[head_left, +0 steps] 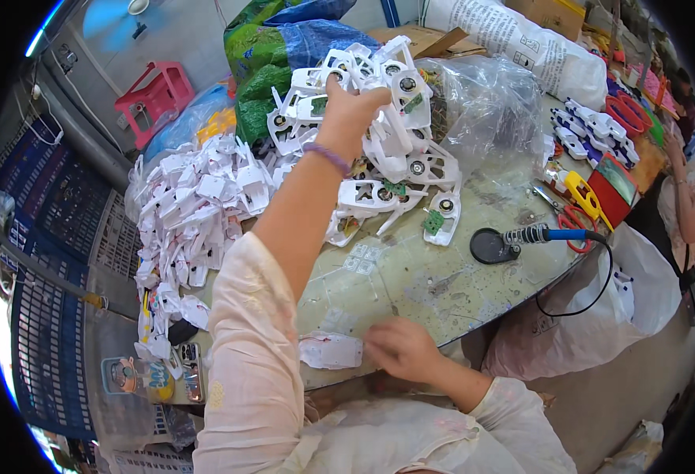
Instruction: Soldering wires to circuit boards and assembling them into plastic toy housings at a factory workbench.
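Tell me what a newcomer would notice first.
The eye would likely fall first on the heap of white plastic casings with green circuit boards, beneath the left hand at the far side of the table. Next come the pile of white plastic parts left of that heap, then the blue-handled soldering iron in its coiled holder on the right.

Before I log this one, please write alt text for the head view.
The person's left hand reaches onto a pile of white shells, some with green boards; the right hand, blurred, is beside a white piece near the table's edge. A heap of white parts lies at left, a soldering iron at right.
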A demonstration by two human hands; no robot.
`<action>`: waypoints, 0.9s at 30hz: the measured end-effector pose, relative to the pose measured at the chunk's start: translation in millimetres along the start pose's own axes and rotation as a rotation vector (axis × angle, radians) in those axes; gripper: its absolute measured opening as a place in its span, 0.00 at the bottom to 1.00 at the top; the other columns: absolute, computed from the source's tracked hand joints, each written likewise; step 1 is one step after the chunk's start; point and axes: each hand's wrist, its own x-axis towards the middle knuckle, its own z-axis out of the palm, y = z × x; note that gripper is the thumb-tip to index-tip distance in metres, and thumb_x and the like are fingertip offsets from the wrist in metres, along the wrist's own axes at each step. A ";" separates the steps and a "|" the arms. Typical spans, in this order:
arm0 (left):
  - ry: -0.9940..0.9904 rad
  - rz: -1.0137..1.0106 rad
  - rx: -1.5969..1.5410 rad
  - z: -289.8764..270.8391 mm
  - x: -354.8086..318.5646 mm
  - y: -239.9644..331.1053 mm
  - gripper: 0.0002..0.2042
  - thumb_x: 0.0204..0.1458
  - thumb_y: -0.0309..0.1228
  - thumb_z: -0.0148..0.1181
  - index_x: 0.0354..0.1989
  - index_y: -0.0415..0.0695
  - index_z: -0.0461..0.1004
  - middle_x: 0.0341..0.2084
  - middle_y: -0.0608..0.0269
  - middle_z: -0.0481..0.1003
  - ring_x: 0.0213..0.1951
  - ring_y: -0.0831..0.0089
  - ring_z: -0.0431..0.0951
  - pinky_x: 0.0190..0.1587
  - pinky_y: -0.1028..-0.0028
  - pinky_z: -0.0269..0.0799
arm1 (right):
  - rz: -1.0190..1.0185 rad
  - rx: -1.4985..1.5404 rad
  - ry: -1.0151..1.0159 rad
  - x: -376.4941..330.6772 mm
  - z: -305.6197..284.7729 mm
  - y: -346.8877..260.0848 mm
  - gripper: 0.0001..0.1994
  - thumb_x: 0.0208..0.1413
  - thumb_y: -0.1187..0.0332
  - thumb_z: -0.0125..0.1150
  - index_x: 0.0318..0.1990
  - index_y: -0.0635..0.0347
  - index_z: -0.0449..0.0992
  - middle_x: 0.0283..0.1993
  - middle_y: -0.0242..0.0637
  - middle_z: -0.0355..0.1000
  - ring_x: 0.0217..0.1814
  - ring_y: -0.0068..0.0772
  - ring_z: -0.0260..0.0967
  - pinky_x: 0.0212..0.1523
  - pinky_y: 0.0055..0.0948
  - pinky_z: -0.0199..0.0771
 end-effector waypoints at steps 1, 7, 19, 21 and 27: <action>-0.096 -0.030 0.030 -13.5 -0.9 -2.6 0.49 0.41 0.25 0.63 0.68 0.34 0.33 0.48 0.50 0.67 0.48 0.60 0.71 0.46 0.60 0.71 | -0.001 0.002 -0.001 0.2 0.8 1.4 0.11 0.49 0.71 0.63 0.41 0.59 0.75 0.39 0.37 0.73 0.40 0.37 0.72 0.40 0.30 0.74; -0.384 -0.146 -0.343 -44.5 -83.1 3.6 0.40 0.48 0.21 0.55 0.68 0.41 0.39 0.53 0.44 0.67 0.52 0.55 0.72 0.53 0.55 0.69 | 0.705 1.359 0.382 45.7 -29.5 4.6 0.36 0.55 0.67 0.60 0.68 0.50 0.47 0.64 0.45 0.58 0.59 0.49 0.65 0.46 0.35 0.75; -0.271 -0.136 -0.076 -110.8 -180.6 -86.4 0.57 0.42 0.17 0.65 0.68 0.52 0.21 0.52 0.52 0.60 0.57 0.61 0.66 0.53 0.64 0.71 | 0.748 1.476 0.327 34.8 -25.8 25.3 0.21 0.55 0.77 0.47 0.58 0.63 0.64 0.47 0.38 0.70 0.40 0.29 0.73 0.36 0.25 0.77; -0.164 -0.025 -0.025 -111.7 -186.6 -104.3 0.55 0.41 0.17 0.66 0.68 0.51 0.25 0.51 0.54 0.61 0.57 0.63 0.66 0.56 0.64 0.69 | 0.815 1.376 0.321 38.8 -23.4 23.3 0.22 0.52 0.81 0.47 0.57 0.65 0.65 0.48 0.40 0.70 0.44 0.33 0.74 0.44 0.28 0.79; -0.064 -0.014 0.116 -143.8 -209.1 -147.8 0.48 0.37 0.24 0.73 0.64 0.44 0.44 0.54 0.53 0.60 0.61 0.63 0.60 0.64 0.64 0.57 | 0.803 1.227 0.295 41.0 1.7 3.7 0.19 0.56 0.76 0.55 0.56 0.67 0.64 0.49 0.40 0.70 0.46 0.33 0.73 0.50 0.30 0.75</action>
